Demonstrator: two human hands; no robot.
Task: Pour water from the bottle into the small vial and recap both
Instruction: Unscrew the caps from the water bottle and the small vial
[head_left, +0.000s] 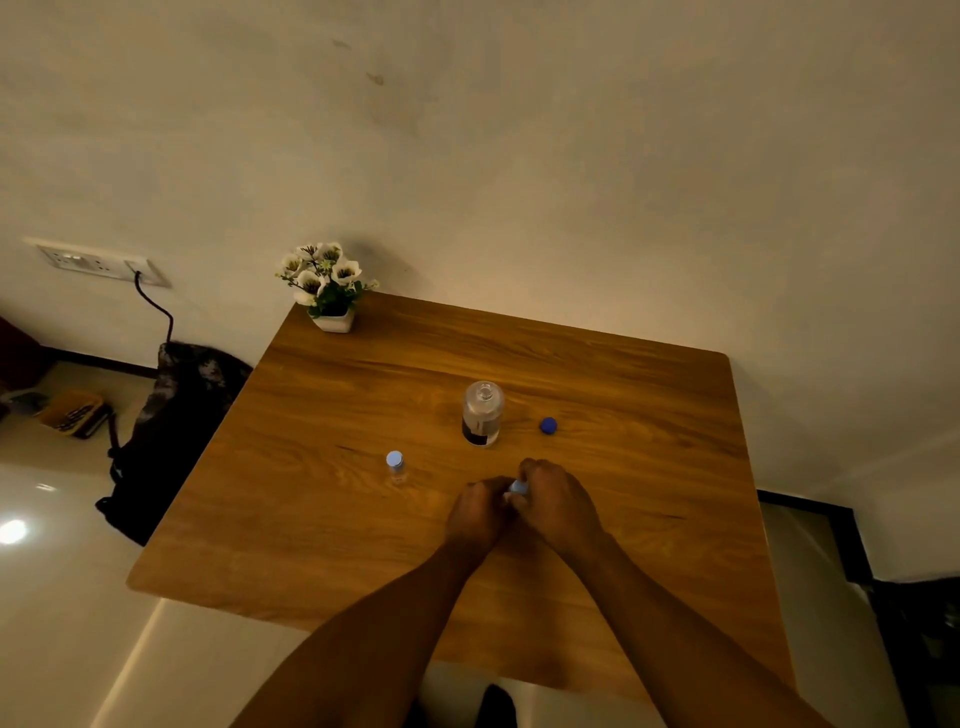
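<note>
Standing uncapped: clear bottle (483, 414), dark label, blue cap (548, 425) beside, apart.

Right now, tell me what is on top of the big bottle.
Nothing: the bottle stands open, its bare mouth showing. A dark blue cap lies on the table to its right. How much water is inside cannot be made out.

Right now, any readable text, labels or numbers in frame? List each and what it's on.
No text can be read.
Bottle: a dark label low on its side, too blurred to read.
Dark blue cap on the table: no marking visible.
Capped vial: no label visible.
Item held between left hand and right hand: mostly hidden, nothing legible.
Wall socket plate: no legible print.
</note>
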